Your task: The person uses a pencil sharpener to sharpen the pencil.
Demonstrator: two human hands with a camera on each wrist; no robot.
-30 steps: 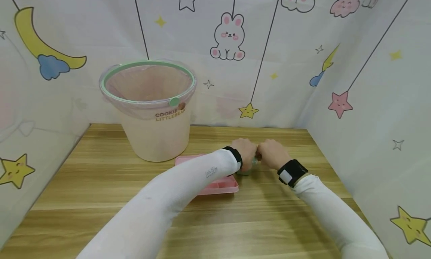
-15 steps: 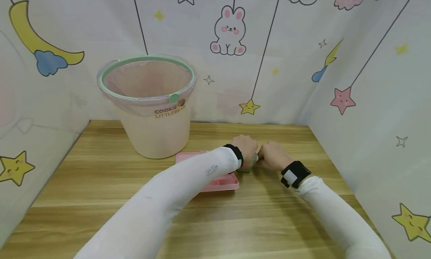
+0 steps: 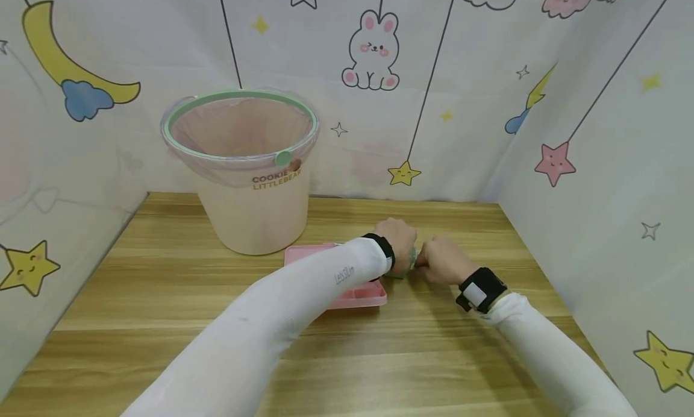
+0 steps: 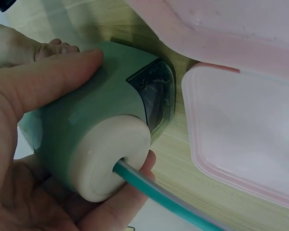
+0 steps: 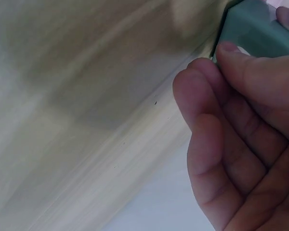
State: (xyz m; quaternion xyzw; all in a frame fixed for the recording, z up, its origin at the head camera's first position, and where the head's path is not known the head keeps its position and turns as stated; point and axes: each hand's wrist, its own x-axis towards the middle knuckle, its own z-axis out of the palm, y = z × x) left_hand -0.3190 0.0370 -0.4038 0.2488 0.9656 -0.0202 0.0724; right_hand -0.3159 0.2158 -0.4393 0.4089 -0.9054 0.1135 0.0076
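Observation:
In the left wrist view, my left hand grips a green pencil sharpener, thumb on one side and fingers underneath. A teal-and-grey pencil sticks out of the hole in its round cream front. Shavings show inside its dark see-through drawer. At the sharpener's far end, my right hand has its fingers curled and its thumb close to them. A small white piece shows beside that thumb, at the place of the crank handle; the fingers hide most of it.
A pink case with compartments lies beside the sharpener, partly under my left forearm. Behind it on the wooden table stands a tall cream bin with a green rim and a plastic liner. Patterned white cloth walls close in the back and sides.
My right hand has shifted slightly down and right around the sharpener's end, its wrist turning. The left hand keeps its grip on the sharpener. The head view has tilted a little.

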